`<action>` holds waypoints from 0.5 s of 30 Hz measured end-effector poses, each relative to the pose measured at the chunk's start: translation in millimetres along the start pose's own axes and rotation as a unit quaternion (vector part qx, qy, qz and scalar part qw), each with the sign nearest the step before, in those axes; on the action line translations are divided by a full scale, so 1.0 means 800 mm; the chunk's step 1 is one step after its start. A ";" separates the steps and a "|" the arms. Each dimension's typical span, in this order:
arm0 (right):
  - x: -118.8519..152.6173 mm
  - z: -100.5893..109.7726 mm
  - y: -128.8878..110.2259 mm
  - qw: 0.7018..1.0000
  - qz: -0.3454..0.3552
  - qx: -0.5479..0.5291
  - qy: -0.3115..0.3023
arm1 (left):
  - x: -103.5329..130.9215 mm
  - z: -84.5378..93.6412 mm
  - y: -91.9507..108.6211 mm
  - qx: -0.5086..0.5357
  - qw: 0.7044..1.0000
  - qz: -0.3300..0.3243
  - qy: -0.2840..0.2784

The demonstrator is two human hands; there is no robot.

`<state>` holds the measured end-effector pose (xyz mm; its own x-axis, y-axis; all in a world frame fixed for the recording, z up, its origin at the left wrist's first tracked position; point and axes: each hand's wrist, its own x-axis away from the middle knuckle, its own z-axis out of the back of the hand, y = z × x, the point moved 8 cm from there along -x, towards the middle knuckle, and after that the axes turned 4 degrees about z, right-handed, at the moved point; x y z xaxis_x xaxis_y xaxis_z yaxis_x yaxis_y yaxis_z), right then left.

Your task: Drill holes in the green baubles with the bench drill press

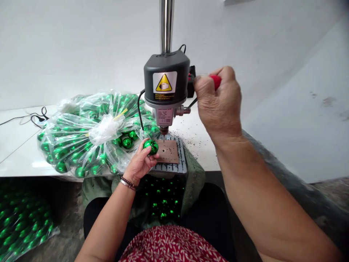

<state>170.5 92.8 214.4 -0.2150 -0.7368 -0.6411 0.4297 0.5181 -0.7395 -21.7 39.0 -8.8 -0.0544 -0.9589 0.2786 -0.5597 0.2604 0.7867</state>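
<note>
Between the fingers of my left hand (141,162) is a shiny green ball (150,147), held just left of the drill bit. My right hand (219,102) is closed round the red-knobbed lever (216,82) on the right side of a bench drill press (167,82). Below its chuck (164,130), a thin bit points down at a brown board (171,152) with a small hole. That board lies on the grey slotted base plate (182,165), which is strewn with dark shavings.
A large clear plastic bag (105,129) of green balls lies on the white table (16,156) to the left. Another bag of balls (24,222) rests on the floor at lower left. More green balls (163,202) sit below the table edge, beside green cloth (195,182). A black cable (39,117) runs along the wall.
</note>
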 end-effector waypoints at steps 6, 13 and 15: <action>0.001 -0.001 0.001 1.000 0.005 -0.012 -0.004 | -0.004 0.011 -0.002 -0.018 0.999 -0.017 0.032; 0.002 -0.003 0.000 1.000 -0.014 -0.007 -0.022 | -0.027 0.022 0.023 -0.371 0.906 -0.131 0.158; 0.002 -0.004 0.002 0.999 -0.022 -0.013 -0.028 | -0.031 0.016 0.026 -0.435 0.874 -0.141 0.162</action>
<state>168.0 93.5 211.5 -0.1832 -0.7820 -0.5957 0.3986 0.4948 -0.7721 -42.5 66.6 -6.2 0.3009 -0.9530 0.0368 0.3358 0.1420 0.9312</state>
